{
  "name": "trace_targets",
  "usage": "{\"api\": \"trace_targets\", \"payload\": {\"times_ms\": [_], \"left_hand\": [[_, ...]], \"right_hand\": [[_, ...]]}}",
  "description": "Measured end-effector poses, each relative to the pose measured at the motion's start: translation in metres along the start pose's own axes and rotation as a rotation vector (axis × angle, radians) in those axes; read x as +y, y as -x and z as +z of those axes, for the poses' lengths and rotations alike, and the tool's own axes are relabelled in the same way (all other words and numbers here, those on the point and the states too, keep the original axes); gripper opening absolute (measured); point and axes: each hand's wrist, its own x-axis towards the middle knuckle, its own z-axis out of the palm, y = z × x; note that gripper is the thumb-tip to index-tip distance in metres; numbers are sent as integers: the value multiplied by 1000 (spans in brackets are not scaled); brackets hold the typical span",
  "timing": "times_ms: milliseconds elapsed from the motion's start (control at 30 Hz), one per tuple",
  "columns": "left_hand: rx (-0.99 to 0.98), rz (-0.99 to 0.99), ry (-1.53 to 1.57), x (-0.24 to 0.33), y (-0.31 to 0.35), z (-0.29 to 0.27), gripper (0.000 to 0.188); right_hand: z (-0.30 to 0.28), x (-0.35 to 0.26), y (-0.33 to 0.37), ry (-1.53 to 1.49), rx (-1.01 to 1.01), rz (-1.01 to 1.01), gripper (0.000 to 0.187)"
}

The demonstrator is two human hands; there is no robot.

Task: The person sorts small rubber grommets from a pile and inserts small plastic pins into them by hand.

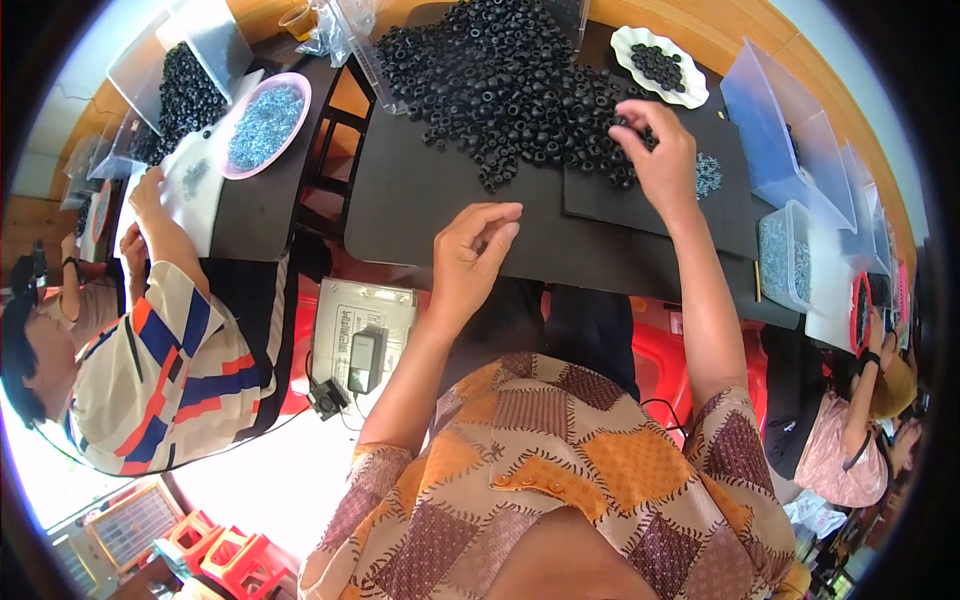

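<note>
A large heap of small black ring-shaped parts [500, 80] covers the far half of the dark table [400, 200]. My right hand [660, 155] reaches over the heap's right edge, thumb and fingers apart, with black parts showing in the gap. No firm grip on any of them shows. Nearer to me, my left hand [470, 255] is over the table's front edge, thumb and forefinger drawn together. Whatever may be between those fingertips is too small to make out. Under my right hand lies a dark board [600, 195], bearing a little pile of small silvery pieces [708, 176].
A white scalloped dish [628, 42] of black parts stands at the far right. Beside it are a clear bin [775, 140] and a tub of silvery pieces [785, 255]. At left, a co-worker [180, 360] sits near a pink-rimmed bowl [301, 88]. A boxed device [365, 360] lies below the table's edge.
</note>
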Motion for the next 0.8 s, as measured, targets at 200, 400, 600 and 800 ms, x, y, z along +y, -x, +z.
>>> {"api": "trace_targets", "payload": {"times_ms": [200,400,600,800], "left_hand": [[-36,-262,442,14,1,1,33],[62,-297,289,6,2,-28,27],[124,-152,111,10,-4,-20,19],[272,73,-69,15,-6,-44,14]], "right_hand": [[38,-74,51,-420,-272,-57,24],[50,-75,32,-622,-354,37,27],[78,-60,41,-380,-282,32,21],[72,-54,43,-267,-95,-14,14]]}}
